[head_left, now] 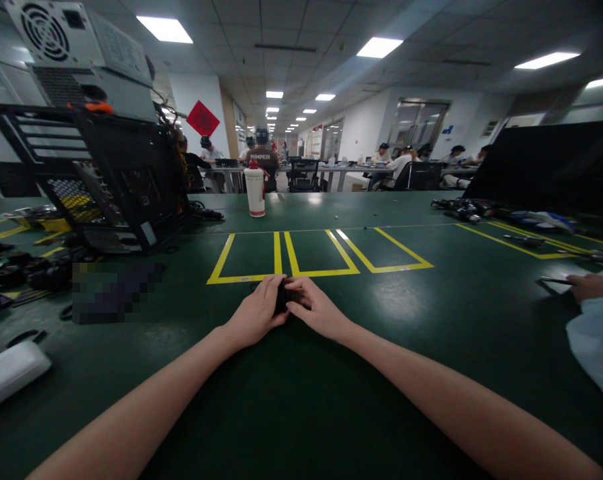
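Note:
Both hands meet over the green table (301,387), just in front of the yellow-taped boxes (326,273). Between them is a small black object (282,298), largely covered by fingers, so its kind cannot be made out. My left hand (258,310) is closed around its left side, fingers bent over the top. From the right, my right hand (320,308) grips it with curled fingertips and thumb.
A black computer case (131,180) with power supplies (81,40) on top stands at the left, near cables and a white object (11,375). Behind the tape is a white cup (256,192). Another person's hand (596,288) holds a pen-like item at right.

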Motion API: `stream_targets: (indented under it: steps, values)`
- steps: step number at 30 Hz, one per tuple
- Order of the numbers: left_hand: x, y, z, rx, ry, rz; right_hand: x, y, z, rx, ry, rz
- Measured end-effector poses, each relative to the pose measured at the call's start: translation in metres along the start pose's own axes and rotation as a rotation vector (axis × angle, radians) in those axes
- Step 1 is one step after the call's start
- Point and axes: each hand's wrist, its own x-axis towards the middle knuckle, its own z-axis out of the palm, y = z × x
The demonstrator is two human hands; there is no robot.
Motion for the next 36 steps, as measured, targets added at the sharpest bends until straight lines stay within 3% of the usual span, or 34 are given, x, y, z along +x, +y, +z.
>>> stream_targets:
  steps: [11,22,36]
  values:
    - [0.0005,0.0007,-0.0006,0.000,-0.005,-0.005,0.0017,-0.0016,0.0012,-0.008,0.018,0.047]
    - [0.0006,0.0009,-0.0010,0.007,0.007,0.020,0.0001,-0.0047,0.0021,-0.095,0.023,-0.025]
    - [-0.0004,0.0008,-0.0025,-0.019,-0.002,0.008,0.0021,-0.0056,0.0016,-0.132,0.027,-0.001]
